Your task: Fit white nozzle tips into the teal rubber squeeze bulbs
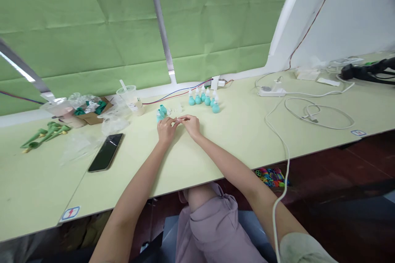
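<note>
My left hand [167, 130] and my right hand [190, 125] meet over the table, fingertips pinched together around something small and whitish that is too small to make out. Just behind my left hand stand a few teal squeeze bulbs [163, 109], at least one with an open neck. Small clear or white pieces [175, 109] lie beside them, behind the fingertips. Further back and to the right, several teal bulbs with white pointed nozzles [207, 100] stand upright in a cluster, apart from both hands.
A phone [105, 153] lies left of my arms. Beyond it are green flower-shaped pieces [46, 133], a cardboard box [97, 117], plastic bags and a plastic cup [132, 100]. A power strip [271, 91] sits at right, its white cable [285, 148] hanging over the table edge near my right arm.
</note>
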`<move>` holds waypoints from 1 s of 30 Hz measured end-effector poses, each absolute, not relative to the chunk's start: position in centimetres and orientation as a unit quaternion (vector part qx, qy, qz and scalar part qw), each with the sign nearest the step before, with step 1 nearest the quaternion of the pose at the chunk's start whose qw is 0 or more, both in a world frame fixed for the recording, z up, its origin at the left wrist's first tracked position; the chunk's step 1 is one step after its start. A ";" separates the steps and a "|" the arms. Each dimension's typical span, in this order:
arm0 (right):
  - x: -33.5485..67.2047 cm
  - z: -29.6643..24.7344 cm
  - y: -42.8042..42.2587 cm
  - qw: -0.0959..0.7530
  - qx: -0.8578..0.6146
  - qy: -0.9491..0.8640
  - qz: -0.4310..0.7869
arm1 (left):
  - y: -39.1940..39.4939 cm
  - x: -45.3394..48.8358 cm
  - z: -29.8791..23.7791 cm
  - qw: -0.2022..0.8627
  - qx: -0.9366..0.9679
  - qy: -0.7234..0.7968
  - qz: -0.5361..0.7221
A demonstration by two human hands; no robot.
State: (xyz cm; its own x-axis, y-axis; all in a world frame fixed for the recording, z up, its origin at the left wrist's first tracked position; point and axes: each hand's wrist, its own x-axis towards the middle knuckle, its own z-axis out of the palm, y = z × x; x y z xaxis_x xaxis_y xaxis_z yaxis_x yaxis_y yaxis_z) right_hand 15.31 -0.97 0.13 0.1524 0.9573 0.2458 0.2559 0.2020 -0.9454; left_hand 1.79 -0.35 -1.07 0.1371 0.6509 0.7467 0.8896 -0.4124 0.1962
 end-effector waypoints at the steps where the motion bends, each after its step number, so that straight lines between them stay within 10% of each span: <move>1: 15.3 0.1 -1.0 0.534 -0.539 -0.564 0.327 | -0.3 1.8 -1.0 0.151 -0.738 -0.522 -0.400; 30: 15.1 -0.9 -0.2 0.550 -0.518 -0.556 0.347 | -0.4 1.7 -1.1 0.160 -0.739 -0.520 -0.398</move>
State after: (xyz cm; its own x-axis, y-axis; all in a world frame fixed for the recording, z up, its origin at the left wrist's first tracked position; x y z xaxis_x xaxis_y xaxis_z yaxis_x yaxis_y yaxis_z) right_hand 15.08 -0.19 -0.92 0.1412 0.9575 0.2514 0.1950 0.2220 -0.9553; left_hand 1.74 -0.40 -1.08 0.1426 0.6410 0.7542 0.8958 -0.4077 0.1770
